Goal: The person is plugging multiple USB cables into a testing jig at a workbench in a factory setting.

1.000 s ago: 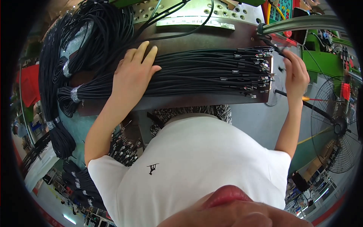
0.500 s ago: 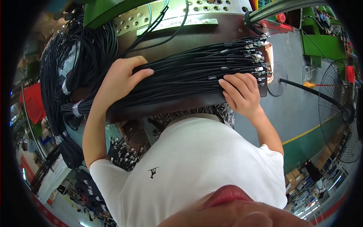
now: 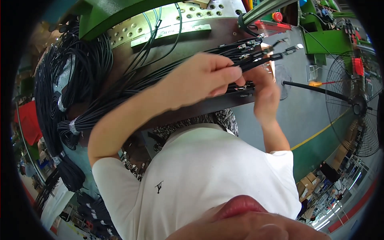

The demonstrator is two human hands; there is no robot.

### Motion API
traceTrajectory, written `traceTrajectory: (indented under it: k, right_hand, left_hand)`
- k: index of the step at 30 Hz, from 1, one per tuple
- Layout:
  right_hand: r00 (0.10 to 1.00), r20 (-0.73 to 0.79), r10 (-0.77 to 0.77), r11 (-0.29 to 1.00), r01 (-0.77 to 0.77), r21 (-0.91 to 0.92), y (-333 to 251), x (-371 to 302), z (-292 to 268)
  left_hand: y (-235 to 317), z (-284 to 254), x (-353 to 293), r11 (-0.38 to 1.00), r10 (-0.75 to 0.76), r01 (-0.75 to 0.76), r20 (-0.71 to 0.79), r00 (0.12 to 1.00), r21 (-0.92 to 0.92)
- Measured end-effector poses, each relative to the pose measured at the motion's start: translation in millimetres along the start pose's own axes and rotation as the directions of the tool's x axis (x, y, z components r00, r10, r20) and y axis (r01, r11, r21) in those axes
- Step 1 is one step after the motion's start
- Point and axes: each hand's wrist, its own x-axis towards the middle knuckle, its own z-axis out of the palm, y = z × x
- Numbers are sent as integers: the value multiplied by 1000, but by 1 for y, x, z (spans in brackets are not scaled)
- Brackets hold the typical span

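Note:
My left hand is closed, its thumb and fingers pinched round a few black cables raised above the others. Their silvery metal connectors stick out past the table's right end. Close beside them, my right hand has its fingers partly behind the raised cables and smeared by motion, so its grip does not show. Under both hands lies a long bundle of black cables, with connector ends at the right and a clear tie at the left.
Large coils of black cable hang at the table's left. A green machine part and a perforated metal plate stand at the far side, near a pale metal strip. To the right are a red button and a fan.
My left hand has moved right across the bundle and closed on a few cables, lifting their ends. My right hand has left its place flat on the bundle and turned upward beside them.

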Motion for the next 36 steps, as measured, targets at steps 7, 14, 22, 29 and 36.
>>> traceTrajectory:
  k: [7,14,22,29,36]
  right_hand:
    - [942,189,279,884,-328,333,-32,54,39]
    - [875,400,272,893,-384,233,-25,64,84]
    - [822,547,161,986,-160,-50,-17,63,102]
    - [818,502,280,959,-266,-101,-28,88,99]
    - [696,606,386,923,-294,-250,-21,66,107]
  left_hand:
    - [-69,44,-36,952,144,-218,-317,937,-215]
    - [-90,26,-68,919,140,-283,-446,884,-274]
    - [-108,24,-78,796,219,-513,-638,738,-320]
    - [-109,19,-73,828,129,-438,-641,756,-350]
    - [-112,20,-69,787,136,-504,-695,706,-357]
